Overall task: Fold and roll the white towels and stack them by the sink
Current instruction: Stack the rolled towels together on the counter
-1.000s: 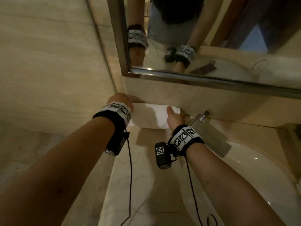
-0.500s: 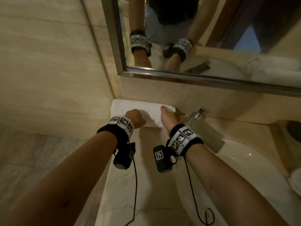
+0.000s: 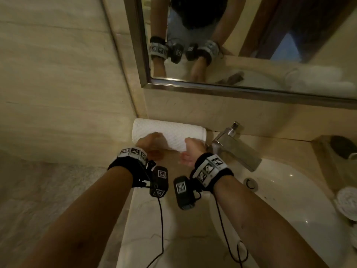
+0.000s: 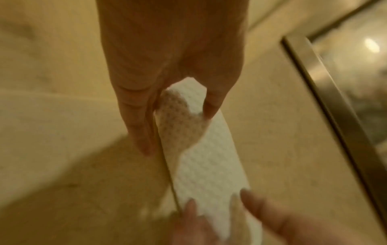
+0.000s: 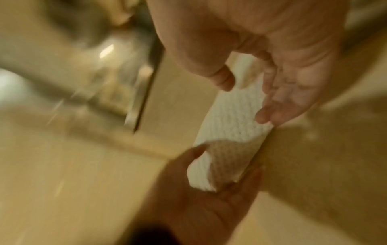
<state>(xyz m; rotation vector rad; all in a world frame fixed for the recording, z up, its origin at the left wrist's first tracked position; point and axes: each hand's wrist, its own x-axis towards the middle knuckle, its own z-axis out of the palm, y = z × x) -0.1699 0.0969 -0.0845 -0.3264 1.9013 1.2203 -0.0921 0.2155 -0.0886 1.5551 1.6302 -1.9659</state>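
Observation:
A white rolled towel (image 3: 173, 132) lies on the marble counter (image 3: 154, 219), in the back left corner against the wall, just left of the tap. My left hand (image 3: 148, 141) hovers at its front left with fingers relaxed, holding nothing. My right hand (image 3: 191, 149) hovers at its front right, fingers also loose. In the left wrist view the towel (image 4: 209, 165) shows between the thumb and fingers of my left hand (image 4: 178, 131), which do not close on it. The right wrist view shows the same towel (image 5: 230, 132) beyond my open right hand (image 5: 245, 99).
A steel tap (image 3: 235, 149) stands right of the towel, over the white sink basin (image 3: 289, 200). Another rolled white towel (image 3: 347, 202) sits at the right edge. A framed mirror (image 3: 251, 45) hangs above the counter. A tiled wall (image 3: 58, 74) closes the left side.
Both hands have drawn back toward me off the rolled towel. The left hand, earlier at the roll's left end, now hovers in front. The towel stays in the corner.

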